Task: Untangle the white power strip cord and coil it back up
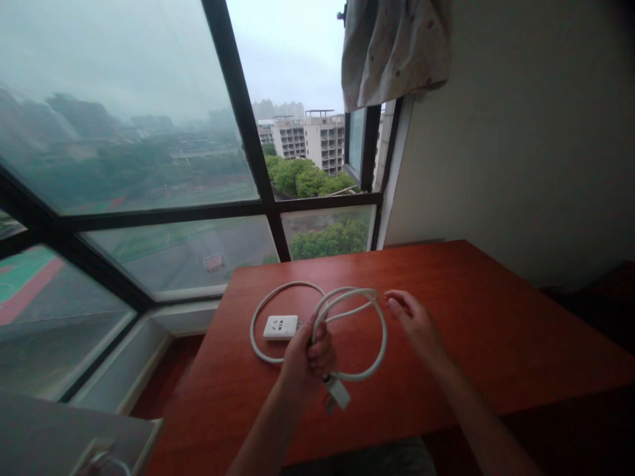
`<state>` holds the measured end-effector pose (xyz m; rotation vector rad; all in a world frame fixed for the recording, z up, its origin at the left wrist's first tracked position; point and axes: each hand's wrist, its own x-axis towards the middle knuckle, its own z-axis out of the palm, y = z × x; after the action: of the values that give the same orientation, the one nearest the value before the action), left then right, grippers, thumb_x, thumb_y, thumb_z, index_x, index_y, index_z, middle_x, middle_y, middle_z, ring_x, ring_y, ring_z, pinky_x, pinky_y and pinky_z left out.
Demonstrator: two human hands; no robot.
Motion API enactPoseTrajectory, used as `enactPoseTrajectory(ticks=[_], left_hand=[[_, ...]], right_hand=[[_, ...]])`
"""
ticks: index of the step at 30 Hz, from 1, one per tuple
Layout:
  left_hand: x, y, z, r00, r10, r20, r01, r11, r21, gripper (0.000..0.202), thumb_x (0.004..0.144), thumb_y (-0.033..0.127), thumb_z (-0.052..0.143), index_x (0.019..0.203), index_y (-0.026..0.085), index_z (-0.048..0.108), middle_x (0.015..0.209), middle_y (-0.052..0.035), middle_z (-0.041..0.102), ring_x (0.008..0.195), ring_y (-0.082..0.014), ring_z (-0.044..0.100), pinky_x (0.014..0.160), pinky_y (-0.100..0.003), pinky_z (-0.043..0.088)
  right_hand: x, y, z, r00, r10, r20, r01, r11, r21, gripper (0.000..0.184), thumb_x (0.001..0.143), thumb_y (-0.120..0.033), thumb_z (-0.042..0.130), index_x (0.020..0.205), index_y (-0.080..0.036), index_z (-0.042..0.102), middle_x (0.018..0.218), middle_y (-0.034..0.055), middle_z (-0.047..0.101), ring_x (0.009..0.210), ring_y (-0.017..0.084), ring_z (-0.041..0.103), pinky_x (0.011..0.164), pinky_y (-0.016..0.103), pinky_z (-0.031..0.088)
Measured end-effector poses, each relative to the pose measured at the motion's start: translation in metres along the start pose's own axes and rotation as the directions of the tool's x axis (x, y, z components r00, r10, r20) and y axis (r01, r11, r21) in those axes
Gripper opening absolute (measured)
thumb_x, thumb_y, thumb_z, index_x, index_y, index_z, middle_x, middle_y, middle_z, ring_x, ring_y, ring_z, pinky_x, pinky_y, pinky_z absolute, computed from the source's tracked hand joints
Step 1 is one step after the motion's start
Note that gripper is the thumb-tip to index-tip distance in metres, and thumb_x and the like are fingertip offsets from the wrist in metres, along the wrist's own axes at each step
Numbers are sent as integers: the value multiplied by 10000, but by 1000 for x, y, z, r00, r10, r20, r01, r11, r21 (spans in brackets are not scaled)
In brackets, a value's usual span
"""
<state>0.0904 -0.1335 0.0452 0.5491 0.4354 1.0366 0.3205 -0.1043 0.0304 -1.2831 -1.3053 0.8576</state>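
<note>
My left hand (310, 354) is closed around a white power cable (383, 337), gathered in loops that rise above the fist and spread to its right. Below that hand hangs the cable's plug (339, 394). A white socket block (280, 327) lies on the table just left of my left hand, with part of the cable curving round it on the tabletop. Just right of the loops is my right hand (414, 324), its fingers loosely bent and the thumb slightly apart from them. Nothing shows in it, and a small gap separates its fingertips from the cable.
The reddish-brown wooden table (476, 344) fills the lower middle. Behind it stands a dark-framed window (270, 218), with a short curtain (391, 53) at the upper right. A pale wall (501, 145) rises on the right. A light-coloured surface (74, 430) occupies the lower left.
</note>
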Motion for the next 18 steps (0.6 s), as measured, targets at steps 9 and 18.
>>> enactPoseTrajectory(ticks=[9, 18], left_hand=[[-15, 39, -26, 997, 62, -51, -70, 982, -177, 291, 902, 352, 543, 697, 183, 425, 485, 115, 130, 369, -40, 65, 348, -116, 172], [-25, 58, -42, 979, 143, -148, -135, 989, 61, 327, 873, 407, 590, 688, 174, 453, 477, 113, 206, 369, -32, 117, 346, -118, 242]], right_hand=[[28, -7, 59, 925, -132, 357, 124, 991, 45, 506, 918, -580, 377, 791, -171, 647, 728, 27, 622, 704, 166, 570, 678, 273, 438], [31, -12, 102, 915, 4, 404, -132, 948, 289, 456, 872, -574, 448, 865, -161, 642, 481, -52, 448, 427, 101, 359, 425, 233, 246]])
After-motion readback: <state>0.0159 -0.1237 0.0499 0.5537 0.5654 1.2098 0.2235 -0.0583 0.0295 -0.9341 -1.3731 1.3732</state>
